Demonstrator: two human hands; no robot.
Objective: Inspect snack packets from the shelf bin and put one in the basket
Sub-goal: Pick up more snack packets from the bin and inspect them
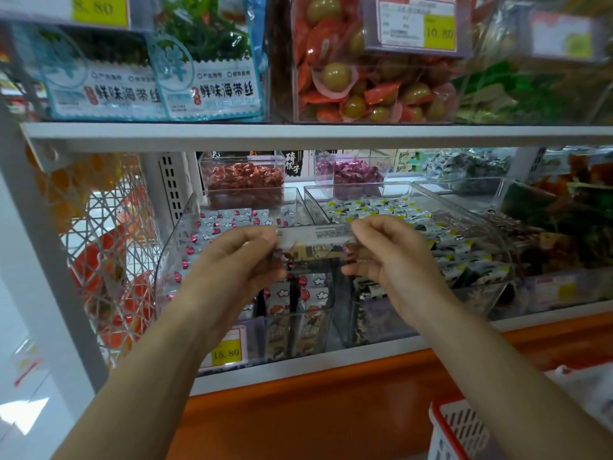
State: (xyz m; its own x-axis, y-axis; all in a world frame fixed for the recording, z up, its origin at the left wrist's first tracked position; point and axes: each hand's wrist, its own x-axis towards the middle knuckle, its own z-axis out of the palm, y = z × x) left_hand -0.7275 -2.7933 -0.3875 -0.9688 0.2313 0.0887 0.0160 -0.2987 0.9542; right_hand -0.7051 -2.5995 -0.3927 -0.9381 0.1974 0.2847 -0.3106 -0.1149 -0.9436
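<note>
I hold a small snack packet (pixel 315 244) stretched between both hands in front of the shelf, its printed back facing me. My left hand (pixel 238 257) pinches its left end and my right hand (pixel 388 250) pinches its right end. Behind and below it stands the clear shelf bin (pixel 185 240) full of white packets with red dots. The red-rimmed white basket (pixel 447 426) shows at the bottom right corner, mostly hidden by my right forearm.
A second clear bin (pixel 464 227) of dark-and-white packets stands to the right. Yellow price tag 15.80 (pixel 225 352) hangs on the shelf front. An upper shelf (pixel 298 134) carries seaweed bags and a bin of red-and-green snacks. A wire rack (pixel 109 247) stands at the left.
</note>
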